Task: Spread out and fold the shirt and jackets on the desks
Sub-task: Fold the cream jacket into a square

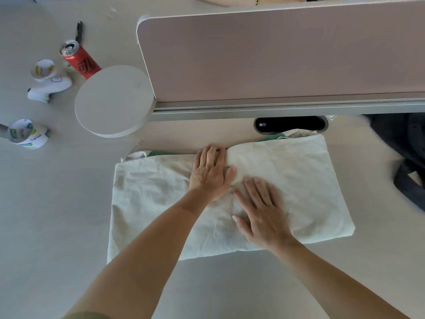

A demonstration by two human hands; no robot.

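A cream-white garment lies folded into a wide rectangle on the pale desk, with a green lining showing along its far edge. My left hand rests flat on its middle, fingers spread and reaching the far edge. My right hand lies flat just to the right and nearer me, palm down on the cloth. Neither hand grips the fabric. A dark garment is bunched at the right edge of the desk, partly out of view.
A pink divider panel stands along the desk's far side, with a cable slot below it. A round white lamp base sits at the left. Beyond it are a red can, small white bottles and a black clip.
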